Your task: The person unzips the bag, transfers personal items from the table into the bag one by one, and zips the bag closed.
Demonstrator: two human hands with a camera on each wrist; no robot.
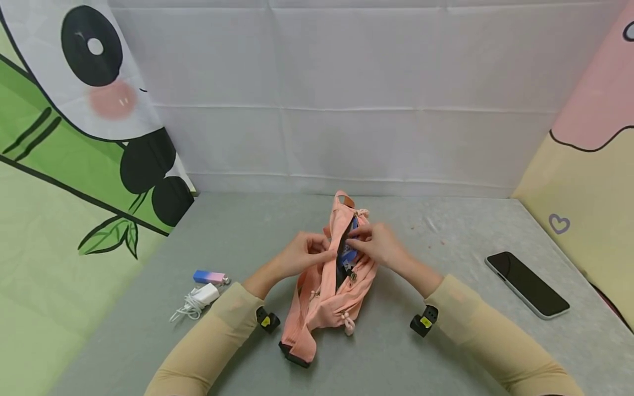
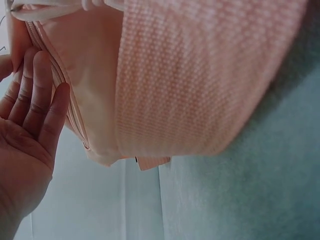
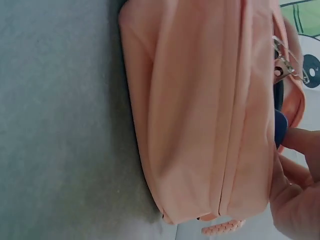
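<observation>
A pink fabric bag (image 1: 324,300) with a woven strap (image 2: 200,75) lies on the table, its dark zipped opening parted. At the opening's left edge, my left hand (image 1: 307,253) pinches the fabric between thumb and fingers; in the left wrist view its fingers (image 2: 37,95) lie along a zipper. My right hand (image 1: 381,245) has its fingertips in the opening, pinching a blue packet (image 1: 349,255) that sits partly inside. The right wrist view shows a blue rounded edge (image 3: 280,127) by the fingertips. The rest of the packet is hidden in the bag.
To the left lie a blue-and-pink stick-shaped item (image 1: 210,276) and a white charger (image 1: 205,295) with a coiled cable (image 1: 188,308). A black-screened phone (image 1: 527,285) rests at the right. Behind the grey table (image 1: 238,220) hangs a white cloth (image 1: 346,137).
</observation>
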